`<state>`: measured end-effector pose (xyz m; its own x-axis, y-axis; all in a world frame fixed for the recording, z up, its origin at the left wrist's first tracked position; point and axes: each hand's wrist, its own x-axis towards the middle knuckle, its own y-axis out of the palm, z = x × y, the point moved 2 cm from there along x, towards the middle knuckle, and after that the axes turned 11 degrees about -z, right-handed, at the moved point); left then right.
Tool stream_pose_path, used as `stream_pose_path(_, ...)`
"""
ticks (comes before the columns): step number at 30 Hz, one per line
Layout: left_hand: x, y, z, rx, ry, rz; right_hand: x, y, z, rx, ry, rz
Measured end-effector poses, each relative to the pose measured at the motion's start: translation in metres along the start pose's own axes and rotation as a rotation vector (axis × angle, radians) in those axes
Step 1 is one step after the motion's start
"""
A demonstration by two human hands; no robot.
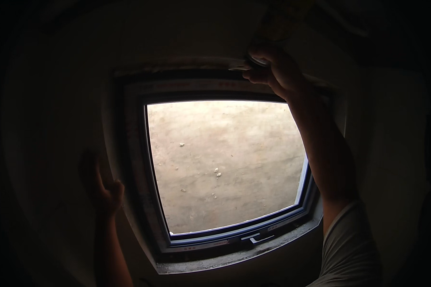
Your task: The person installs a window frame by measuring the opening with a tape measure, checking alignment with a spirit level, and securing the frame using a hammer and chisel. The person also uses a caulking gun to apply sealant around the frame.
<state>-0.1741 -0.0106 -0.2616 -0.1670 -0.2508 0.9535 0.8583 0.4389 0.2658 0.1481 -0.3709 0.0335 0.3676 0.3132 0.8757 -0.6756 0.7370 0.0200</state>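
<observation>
My right hand [272, 71] reaches up to the top edge of a window frame [177, 242]. Its fingers are curled round a dark tool with a pale, curved edge [259, 61]. A thin light sliver shows beside the fingertips, against the rough upper edge of the opening; the gloom hides what kind of tool it is. My left hand [103, 189] is raised by the dark wall left of the window, with its thumb apart from the fingers and nothing seen in it. Whether it touches the wall, I cannot tell.
A white handle [257, 237] sits on the window's lower rail. Below runs a rough, dusty sill [234, 257]. Through the glass [225, 158] a bright, stained tan surface with small pale lumps shows. The surrounding walls are very dark.
</observation>
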Motion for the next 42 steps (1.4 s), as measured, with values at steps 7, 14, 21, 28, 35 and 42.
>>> stream_pose_path(7, -0.002, 0.002, 0.000, 0.019, 0.013, -0.018, -0.002, -0.014, 0.002, -0.064, 0.000, -0.024)
stream_pose_path(14, -0.011, 0.003, 0.013, 0.008, -0.017, 0.018, -0.003, -0.028, 0.004, -0.058, -0.018, -0.053)
stream_pose_path(21, -0.001, 0.005, 0.004, 0.008, 0.042, -0.022, -0.003, -0.046, 0.005, -0.057, 0.001, -0.084)
stream_pose_path(28, -0.004, 0.006, 0.010, 0.012, 0.030, -0.011, 0.004, -0.061, 0.000, -0.056, 0.001, -0.060)
stream_pose_path(35, -0.009, 0.005, 0.014, -0.008, -0.014, 0.017, 0.000, -0.075, 0.002, -0.060, -0.011, -0.084)
stream_pose_path(42, -0.008, 0.006, 0.014, -0.019, -0.005, 0.016, 0.007, -0.091, -0.003, -0.055, -0.006, -0.050)
